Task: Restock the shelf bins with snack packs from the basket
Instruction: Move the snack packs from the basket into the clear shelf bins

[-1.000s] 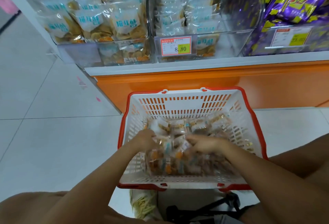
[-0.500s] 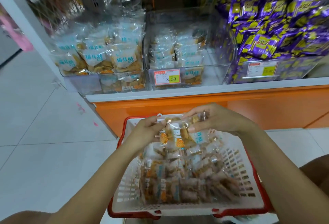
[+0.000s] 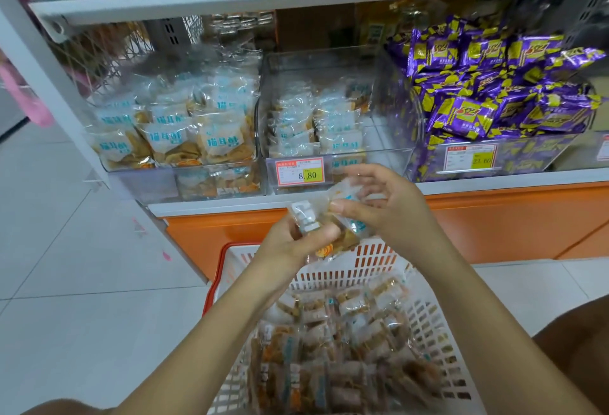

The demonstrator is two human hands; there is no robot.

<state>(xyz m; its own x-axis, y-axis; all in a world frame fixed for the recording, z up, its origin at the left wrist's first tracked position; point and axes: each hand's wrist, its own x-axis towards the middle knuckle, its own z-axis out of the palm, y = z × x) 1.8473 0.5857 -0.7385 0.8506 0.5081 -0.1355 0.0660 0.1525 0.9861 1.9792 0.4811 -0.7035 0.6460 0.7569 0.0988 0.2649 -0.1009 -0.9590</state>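
While the shelf is being filled, a left bin point(image 3: 148, 180) packed with clear cracker bags is seen first. Next to it, the left hand point(image 3: 290, 246) is curled round a small bunch of snack packs point(image 3: 309, 215). The bunch is held up above the basket point(image 3: 362, 263), just below the middle bin point(image 3: 369, 159). It is likely held high so that it can be tipped over the bin's low front wall. That bin is only part full, so room is left.

The right hand point(image 3: 395, 207) is closed on the same bunch, thumb in front and fingers behind. Spare packs point(image 3: 346, 348) are heaped in the basket. Purple packs point(image 3: 478, 98) are piled at the right.

How many packs are held cannot be told, since they are blurred and partly covered by the hands. The basket's near end is cut off.
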